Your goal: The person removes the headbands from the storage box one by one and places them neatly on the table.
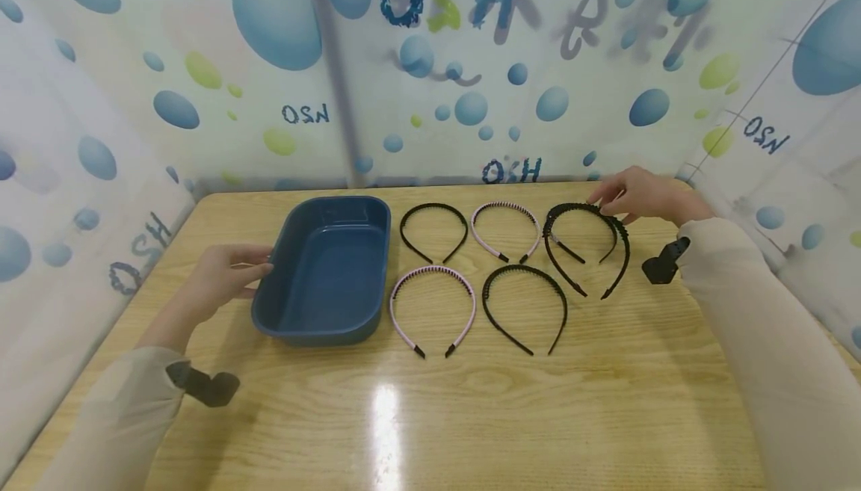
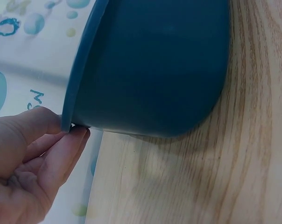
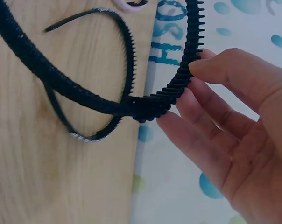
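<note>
My left hand [image 1: 218,282] pinches the left rim of a deep blue rectangular basin [image 1: 329,267]. In the left wrist view the thumb lies on one face of that rim and fingertips on the other. At the right, my right hand [image 1: 639,193] grips a black toothed headband [image 3: 52,79] by its curved top, thumb and fingers on either side. That band is raised, its ends pointing toward the near side. Behind it a thinner black headband [image 3: 130,60] lies on the table, partly covered by the held one in the head view.
Between basin and right hand, two pink headbands [image 1: 433,270] and two black headbands [image 1: 565,304] lie in two rows on the wooden table [image 1: 538,416]. A bubble-printed curtain [image 1: 430,102] stands along the back and sides.
</note>
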`<action>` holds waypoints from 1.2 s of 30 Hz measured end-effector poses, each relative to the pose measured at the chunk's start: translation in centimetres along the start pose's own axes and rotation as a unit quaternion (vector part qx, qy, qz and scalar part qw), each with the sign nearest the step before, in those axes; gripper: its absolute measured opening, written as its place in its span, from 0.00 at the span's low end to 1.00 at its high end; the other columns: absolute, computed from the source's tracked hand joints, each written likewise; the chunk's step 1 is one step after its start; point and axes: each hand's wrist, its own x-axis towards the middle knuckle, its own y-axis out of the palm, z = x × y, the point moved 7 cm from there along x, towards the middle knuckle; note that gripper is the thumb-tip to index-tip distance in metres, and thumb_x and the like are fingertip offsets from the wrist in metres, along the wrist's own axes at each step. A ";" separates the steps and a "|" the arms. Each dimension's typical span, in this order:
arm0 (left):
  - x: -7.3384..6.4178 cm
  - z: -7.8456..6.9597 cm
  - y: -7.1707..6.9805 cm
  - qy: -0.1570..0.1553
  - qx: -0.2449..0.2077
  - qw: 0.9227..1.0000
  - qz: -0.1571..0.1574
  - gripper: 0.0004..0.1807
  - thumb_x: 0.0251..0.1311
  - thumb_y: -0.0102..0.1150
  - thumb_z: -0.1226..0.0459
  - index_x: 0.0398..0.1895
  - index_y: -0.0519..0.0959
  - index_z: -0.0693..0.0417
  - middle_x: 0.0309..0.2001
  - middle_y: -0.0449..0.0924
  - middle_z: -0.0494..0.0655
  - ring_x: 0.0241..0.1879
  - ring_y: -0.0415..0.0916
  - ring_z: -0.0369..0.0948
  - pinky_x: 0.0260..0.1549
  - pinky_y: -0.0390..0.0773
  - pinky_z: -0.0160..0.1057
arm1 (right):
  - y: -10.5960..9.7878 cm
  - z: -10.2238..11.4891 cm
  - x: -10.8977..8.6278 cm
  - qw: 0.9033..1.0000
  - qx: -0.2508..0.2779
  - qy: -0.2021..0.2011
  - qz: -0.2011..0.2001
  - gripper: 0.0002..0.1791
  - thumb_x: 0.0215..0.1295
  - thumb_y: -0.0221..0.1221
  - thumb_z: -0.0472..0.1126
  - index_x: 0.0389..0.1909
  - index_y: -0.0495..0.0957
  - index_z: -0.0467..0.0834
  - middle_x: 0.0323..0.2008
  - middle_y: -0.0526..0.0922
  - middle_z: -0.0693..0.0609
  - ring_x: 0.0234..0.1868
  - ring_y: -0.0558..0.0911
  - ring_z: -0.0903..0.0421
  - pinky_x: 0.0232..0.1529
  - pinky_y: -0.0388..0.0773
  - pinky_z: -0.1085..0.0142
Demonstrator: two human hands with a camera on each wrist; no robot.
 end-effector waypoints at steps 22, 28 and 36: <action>0.1 0.3 0.1 0.001 -0.011 1.000 0.003 0.25 0.66 0.49 0.66 0.61 0.61 0.74 0.57 0.65 0.72 0.55 0.64 0.62 0.36 0.81 0.41 | 2.2 -5.9 -1.0 0.994 0.061 0.060 0.064 0.20 0.60 0.59 0.37 0.51 0.74 0.32 0.52 0.74 0.37 0.50 0.73 0.45 0.39 0.80 0.53; 0.0 0.1 0.1 0.003 -0.009 1.000 0.004 0.25 0.66 0.49 0.66 0.61 0.61 0.74 0.56 0.65 0.72 0.55 0.64 0.62 0.36 0.81 0.41 | 2.7 -6.6 -1.6 0.990 0.071 0.079 0.090 0.21 0.59 0.61 0.39 0.51 0.75 0.33 0.53 0.73 0.37 0.50 0.74 0.47 0.40 0.80 0.54; 0.1 0.2 0.1 0.006 -0.007 1.000 0.006 0.25 0.66 0.49 0.65 0.61 0.61 0.74 0.57 0.64 0.72 0.55 0.64 0.62 0.36 0.81 0.40 | 3.3 -7.2 -2.4 0.984 0.094 0.096 0.120 0.22 0.59 0.60 0.40 0.52 0.74 0.32 0.53 0.73 0.37 0.50 0.74 0.46 0.43 0.79 0.52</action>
